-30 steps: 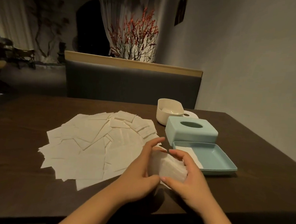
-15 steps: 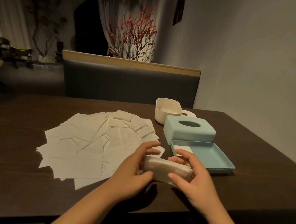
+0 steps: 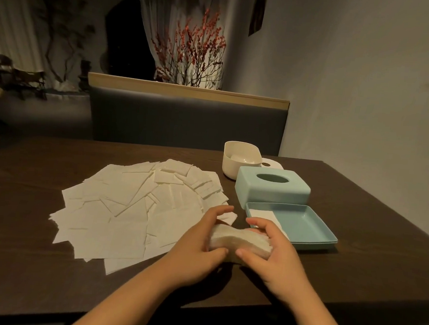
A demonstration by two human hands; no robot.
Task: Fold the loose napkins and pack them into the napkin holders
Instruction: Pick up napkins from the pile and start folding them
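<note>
Dim room: dark wooden table (image 3: 353, 261), grey padded bench (image 3: 186, 119), plain wall (image 3: 366, 84), red-berried branches (image 3: 191, 49).

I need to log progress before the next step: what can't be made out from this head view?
- How many napkins the stack holds: the left hand and right hand cover its ends.
- What lies in the cream holder: its wall hides most of it.
- What is under the blue cover: only its dark slot shows.
- The white round piece: mostly hidden behind both.

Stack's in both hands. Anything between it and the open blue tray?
Nothing visible. The napkin stack is held just left of the blue tray, which is open; one napkin lies flat inside.
</note>
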